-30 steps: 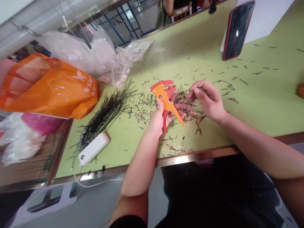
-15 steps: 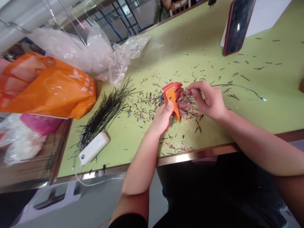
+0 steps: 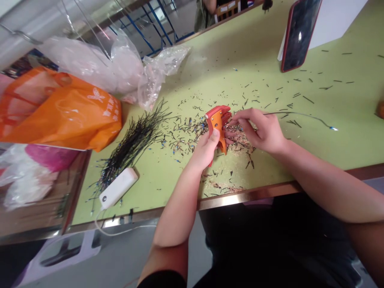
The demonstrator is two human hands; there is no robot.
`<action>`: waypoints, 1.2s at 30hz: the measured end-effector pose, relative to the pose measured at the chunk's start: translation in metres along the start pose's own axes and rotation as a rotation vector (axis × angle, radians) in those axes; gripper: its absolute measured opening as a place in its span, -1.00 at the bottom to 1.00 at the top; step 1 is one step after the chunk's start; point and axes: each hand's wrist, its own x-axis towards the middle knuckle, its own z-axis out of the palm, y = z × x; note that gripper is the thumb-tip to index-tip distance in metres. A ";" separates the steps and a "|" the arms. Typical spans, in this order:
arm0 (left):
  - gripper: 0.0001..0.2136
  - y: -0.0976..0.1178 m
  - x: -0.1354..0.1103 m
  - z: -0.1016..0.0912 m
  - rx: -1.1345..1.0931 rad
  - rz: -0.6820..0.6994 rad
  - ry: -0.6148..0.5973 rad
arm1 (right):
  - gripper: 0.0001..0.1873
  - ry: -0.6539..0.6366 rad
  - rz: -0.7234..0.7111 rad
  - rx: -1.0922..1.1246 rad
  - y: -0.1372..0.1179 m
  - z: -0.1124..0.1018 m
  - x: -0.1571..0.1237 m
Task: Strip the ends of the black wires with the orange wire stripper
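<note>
My left hand [image 3: 204,150] is wrapped round the handles of an orange and red wire stripper [image 3: 218,122], its jaws pointing up and away. My right hand [image 3: 262,130] pinches a thin black wire [image 3: 303,115] that trails right across the green table [image 3: 330,140] to a blue-tipped end. The pinched end sits at the stripper's jaws. Below both hands lies a heap of copper strands and cut insulation bits [image 3: 237,140].
A bundle of black wires [image 3: 132,142] lies left of my hands, with a white power bank [image 3: 117,193] near the table's front edge. Orange bag [image 3: 66,112] and clear plastic bags [image 3: 120,64] sit at the left. A red-cased phone [image 3: 298,34] leans at the back right.
The stripper turned from lying sideways to upright in my left hand. My right hand brought a wire's end to the jaws, and the wire now stretches out to the right.
</note>
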 end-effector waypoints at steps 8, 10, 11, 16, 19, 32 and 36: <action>-0.25 0.001 -0.001 0.000 0.036 -0.010 -0.010 | -0.77 -0.037 0.083 -0.078 0.005 0.000 0.002; -0.26 0.000 -0.001 -0.001 0.029 -0.006 -0.003 | -0.76 -0.016 0.075 -0.059 0.005 -0.001 0.002; -0.26 0.000 -0.001 -0.001 0.023 -0.005 0.004 | -0.76 -0.024 0.056 -0.035 0.004 -0.001 0.002; -0.28 -0.001 -0.001 0.000 0.018 -0.009 0.030 | -0.82 -0.132 -0.011 0.013 0.002 0.004 -0.002; -0.27 0.000 -0.002 0.000 0.040 -0.008 0.014 | -0.79 -0.085 0.059 -0.049 0.005 0.003 0.000; -0.30 0.001 -0.001 -0.001 0.015 -0.002 0.013 | -0.73 -0.081 0.003 -0.110 0.006 0.004 -0.001; -0.25 0.002 -0.002 -0.002 0.015 -0.015 0.013 | -0.75 -0.040 0.035 -0.095 0.007 0.000 0.002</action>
